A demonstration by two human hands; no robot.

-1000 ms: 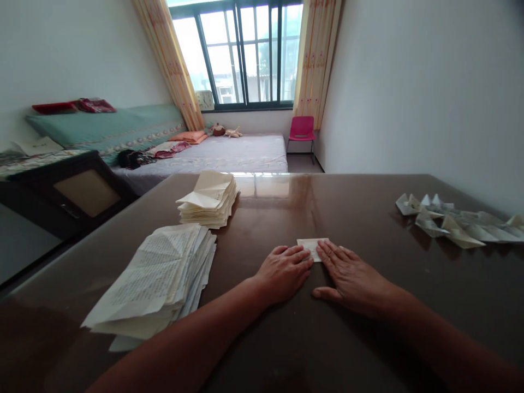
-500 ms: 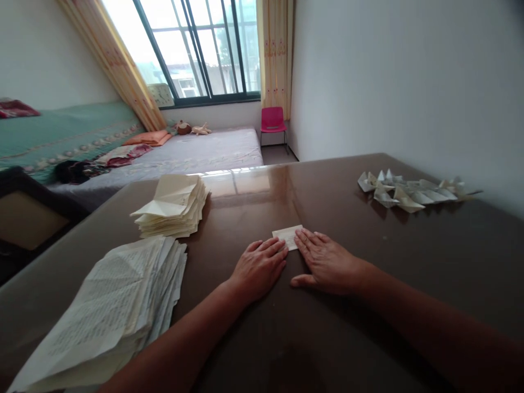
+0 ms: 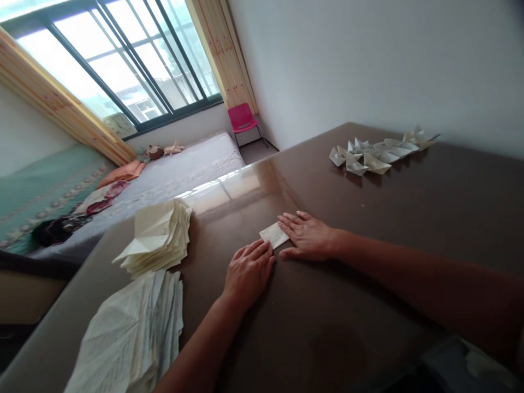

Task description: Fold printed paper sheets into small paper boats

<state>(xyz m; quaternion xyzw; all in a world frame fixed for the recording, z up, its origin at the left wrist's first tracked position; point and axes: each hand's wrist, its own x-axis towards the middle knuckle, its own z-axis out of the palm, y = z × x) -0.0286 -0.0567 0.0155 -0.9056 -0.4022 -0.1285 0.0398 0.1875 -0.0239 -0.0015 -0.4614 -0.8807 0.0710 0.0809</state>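
Note:
A small folded piece of paper (image 3: 275,236) with faint writing lies flat on the brown glossy table (image 3: 323,305). My left hand (image 3: 249,271) rests palm down, its fingertips on the paper's near left corner. From the right, my right hand (image 3: 307,236) lies flat with its fingers stretched over the paper's right end and the thumb apart on the table. Both hands press from above rather than grip. The parts of the paper under the fingers are hidden.
On the left stand a stack of cream paper sheets (image 3: 158,237) and a stack of written sheets (image 3: 131,333), close to my left forearm. Several folded paper boats (image 3: 379,155) sit at the far right by the wall. Beyond are a bed (image 3: 200,164) and a pink chair (image 3: 243,118).
The whole view has tilted and shifted with my head. My right hand covers a little less of the paper's far edge, and both hands stay flat by the paper.

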